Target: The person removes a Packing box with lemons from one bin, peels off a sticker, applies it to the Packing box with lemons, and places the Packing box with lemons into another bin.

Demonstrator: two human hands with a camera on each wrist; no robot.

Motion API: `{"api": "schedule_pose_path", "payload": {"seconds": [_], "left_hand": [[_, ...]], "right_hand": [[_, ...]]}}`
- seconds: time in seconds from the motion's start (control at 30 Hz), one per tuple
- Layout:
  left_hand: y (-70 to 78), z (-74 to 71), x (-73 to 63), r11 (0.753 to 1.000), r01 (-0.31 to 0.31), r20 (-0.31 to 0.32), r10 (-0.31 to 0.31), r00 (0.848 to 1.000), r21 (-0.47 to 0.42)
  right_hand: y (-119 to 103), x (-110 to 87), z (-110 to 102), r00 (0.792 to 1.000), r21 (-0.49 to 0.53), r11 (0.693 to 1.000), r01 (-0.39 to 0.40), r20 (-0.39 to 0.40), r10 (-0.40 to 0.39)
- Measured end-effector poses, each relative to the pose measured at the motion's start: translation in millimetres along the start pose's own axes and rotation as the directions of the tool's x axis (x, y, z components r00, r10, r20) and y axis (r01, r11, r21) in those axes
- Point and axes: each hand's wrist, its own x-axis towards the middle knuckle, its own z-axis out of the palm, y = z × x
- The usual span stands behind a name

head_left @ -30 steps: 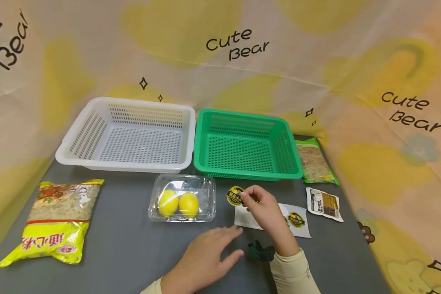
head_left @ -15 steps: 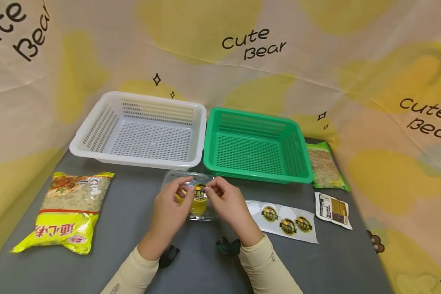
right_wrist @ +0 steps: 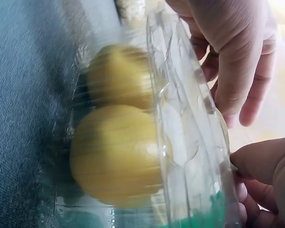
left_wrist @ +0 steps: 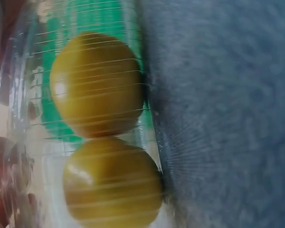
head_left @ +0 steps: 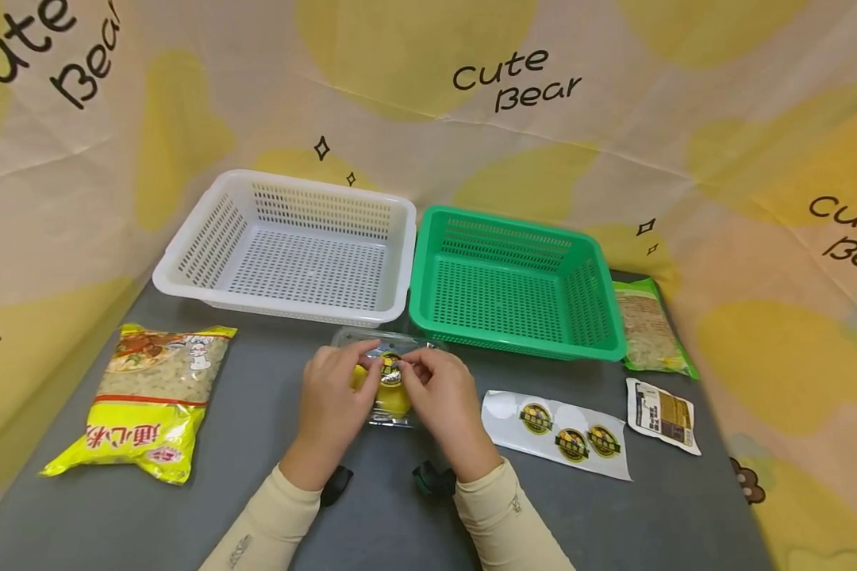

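A clear plastic clamshell box [head_left: 353, 336] holding two yellow lemons [right_wrist: 118, 156] sits in front of the baskets, partly hidden by both hands. Over its lid is a round black-and-yellow sticker [head_left: 390, 371]. My right hand [head_left: 448, 400] pinches the sticker's right edge between thumb and index finger. From the other side, my left hand [head_left: 334, 404] has its thumb at the sticker's edge, the index finger apart from it. How much of the sticker touches the lid cannot be told. The left wrist view shows both lemons through the ribbed plastic.
Behind the box stand a white basket [head_left: 186, 287] and a green basket [head_left: 517, 346]. A yellow pasta bag [head_left: 146, 400] lies left. To the right are a sticker sheet [head_left: 514, 440], a small white-and-brown packet [head_left: 662, 416] and a green-edged bag [head_left: 650, 329].
The right hand has carried the sticker left from beside the sheet to over the box. My left hand has risen from the table to meet it, and both have drawn closer together.
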Motion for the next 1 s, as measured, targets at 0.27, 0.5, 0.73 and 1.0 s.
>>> {"api": "schedule_pose_path", "payload": {"seconds": [0.27, 0.5, 0.73, 1.0], "left_hand": [[-2.9, 5.5, -2.7, 0.998, -0.031, -0.036, 0.033, 0.999, 0.048], [-5.7, 7.3, -3.8, 0.997, -0.035, -0.036, 0.037, 0.999, 0.075], [-8.4, 9.4, -3.8, 0.996, -0.037, -0.043, 0.040, 0.998, 0.085], [-9.3, 10.3, -4.7, 0.994, -0.032, -0.036, 0.036, 0.999, 0.106]], "right_hand": [[3, 1.4, 2, 0.999, -0.042, 0.998, 0.039, -0.021, -0.040], [5, 1.2, 7, 0.999, -0.070, 0.996, 0.046, -0.020, -0.047], [7, 1.6, 11, 0.997, -0.092, 0.993, 0.068, -0.026, -0.071], [9, 0.8, 14, 0.996, -0.113, 0.990, 0.078, -0.038, -0.083]]}}
